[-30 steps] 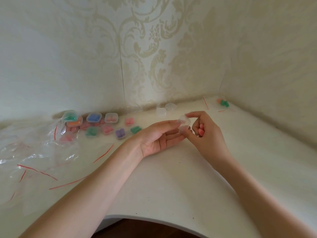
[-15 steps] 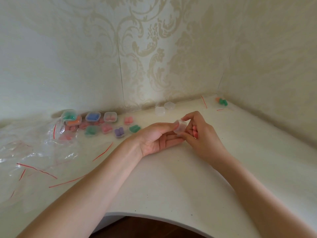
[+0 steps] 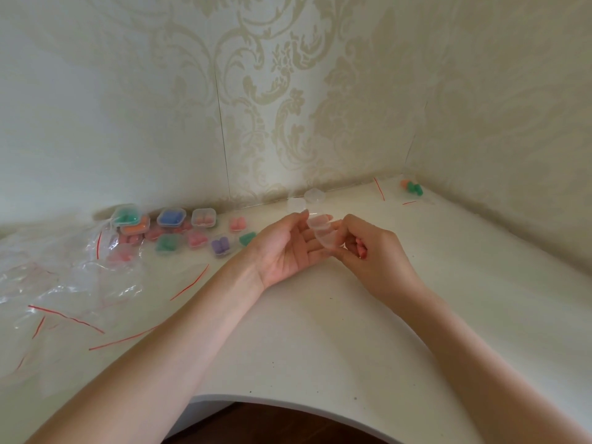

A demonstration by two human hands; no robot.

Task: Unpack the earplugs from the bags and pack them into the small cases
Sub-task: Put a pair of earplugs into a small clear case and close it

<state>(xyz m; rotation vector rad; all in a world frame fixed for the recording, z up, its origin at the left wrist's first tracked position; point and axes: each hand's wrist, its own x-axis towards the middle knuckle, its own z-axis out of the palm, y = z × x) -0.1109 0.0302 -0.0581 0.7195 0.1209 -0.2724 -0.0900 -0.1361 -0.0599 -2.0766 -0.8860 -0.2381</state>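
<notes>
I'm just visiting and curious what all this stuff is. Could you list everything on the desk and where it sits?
open clear case: one, see-through, held between both hands at centre.
pink earplugs: number unclear, tucked in the right hand.
empty clear cases: two, by the back wall.
filled cases: several, holding green, orange, blue, pink and purple plugs, back left.
loose earplugs: orange and green, far right corner.
plastic bags: clear, red-striped, crumpled at left.
desk: one, white, under everything.
wallpaper: cream, patterned, behind.
left hand: palm up, fingertips on the case.
right hand: grip on the case and plugs.
</notes>
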